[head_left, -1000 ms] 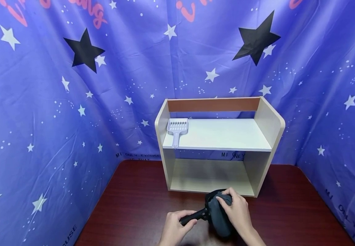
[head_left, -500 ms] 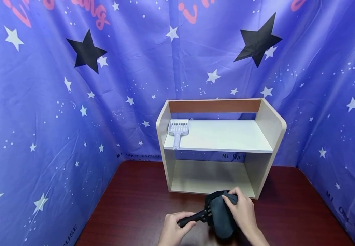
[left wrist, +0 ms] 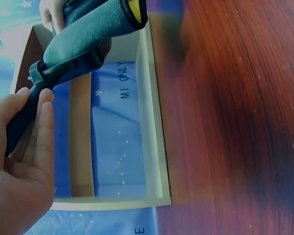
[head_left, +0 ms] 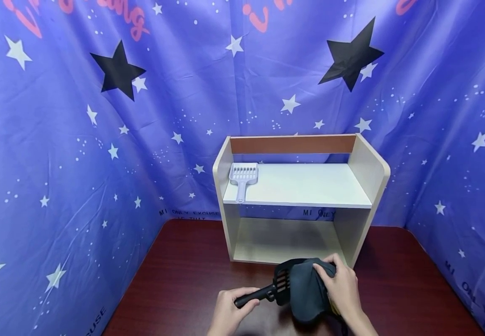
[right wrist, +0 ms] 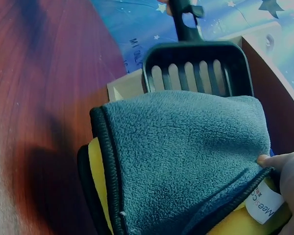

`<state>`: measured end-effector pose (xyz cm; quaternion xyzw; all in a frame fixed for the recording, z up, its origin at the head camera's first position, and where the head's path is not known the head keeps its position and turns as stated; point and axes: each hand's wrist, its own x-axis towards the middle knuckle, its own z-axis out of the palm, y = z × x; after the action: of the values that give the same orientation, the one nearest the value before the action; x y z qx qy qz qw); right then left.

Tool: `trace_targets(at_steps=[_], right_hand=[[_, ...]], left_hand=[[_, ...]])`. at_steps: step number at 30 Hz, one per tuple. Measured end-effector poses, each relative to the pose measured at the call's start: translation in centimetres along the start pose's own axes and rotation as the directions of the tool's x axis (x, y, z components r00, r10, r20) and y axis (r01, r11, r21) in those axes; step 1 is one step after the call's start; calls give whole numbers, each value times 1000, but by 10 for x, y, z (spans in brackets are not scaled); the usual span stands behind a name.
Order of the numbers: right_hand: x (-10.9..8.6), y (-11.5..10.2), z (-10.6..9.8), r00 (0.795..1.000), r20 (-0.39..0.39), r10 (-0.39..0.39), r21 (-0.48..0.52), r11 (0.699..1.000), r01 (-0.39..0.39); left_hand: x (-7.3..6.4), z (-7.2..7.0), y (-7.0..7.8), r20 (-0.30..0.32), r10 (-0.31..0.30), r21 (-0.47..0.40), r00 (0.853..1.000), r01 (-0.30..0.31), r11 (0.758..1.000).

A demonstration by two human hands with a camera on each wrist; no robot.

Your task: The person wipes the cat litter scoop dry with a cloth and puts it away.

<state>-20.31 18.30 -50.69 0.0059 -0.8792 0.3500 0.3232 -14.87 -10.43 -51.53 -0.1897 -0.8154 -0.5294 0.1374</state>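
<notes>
My left hand [head_left: 229, 309] grips the handle of a black slotted litter scoop [head_left: 282, 280], held above the table in front of the shelf. In the right wrist view, the slots of that scoop [right wrist: 198, 48] show past the edge of a folded towel [right wrist: 186, 142], grey outside and yellow inside with black edging. The towel lies over the far part of the scoop and hides its front end. My right hand [head_left: 344, 288] pinches the towel at its upper right, beside a white label [right wrist: 264, 204]. In the left wrist view, the fingers [left wrist: 45, 117] wrap round the black handle.
A small two-tier shelf [head_left: 297, 204] stands behind the hands on a dark red wooden table [head_left: 175, 275]. At the left of its upper board lies a pale lavender litter scoop [head_left: 244, 175]. Blue star-printed curtain [head_left: 183, 93] encloses the back and sides.
My right hand has moved right with the towel, baring more of the slots near the handle. My left hand has shifted slightly left with the scoop.
</notes>
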Motion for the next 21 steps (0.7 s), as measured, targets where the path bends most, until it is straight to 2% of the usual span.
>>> trace_targets(at_steps=[3, 5, 9, 13, 15, 18, 21], right_hand=[[3, 4, -6, 1000, -7, 15, 3, 1000, -15], [6, 8, -12, 999, -13, 30, -3, 1000, -30], [15, 15, -26, 998, -13, 60, -7, 998, -60], [25, 20, -37, 997, -18, 68, 1, 998, -68], [29, 21, -41, 998, -9, 62, 13, 998, -61], [35, 20, -43, 999, 28, 32, 56, 998, -34], [40, 14, -43, 996, 87, -19, 133, 991, 7]], left_hand=[[-1, -6, -4, -4, -31, 3, 1000, 31, 1000], [-2, -10, -7, 1, -76, -14, 997, 76, 997], [-3, -22, -9, 18, -180, -83, 983, 181, 980], [-3, -33, -11, 37, -234, -129, 972, 236, 963], [-2, -37, -11, 50, -244, -144, 968, 249, 958], [0, -40, -12, 76, -230, -164, 970, 240, 957], [3, -41, -14, 97, -184, -161, 978, 198, 967]])
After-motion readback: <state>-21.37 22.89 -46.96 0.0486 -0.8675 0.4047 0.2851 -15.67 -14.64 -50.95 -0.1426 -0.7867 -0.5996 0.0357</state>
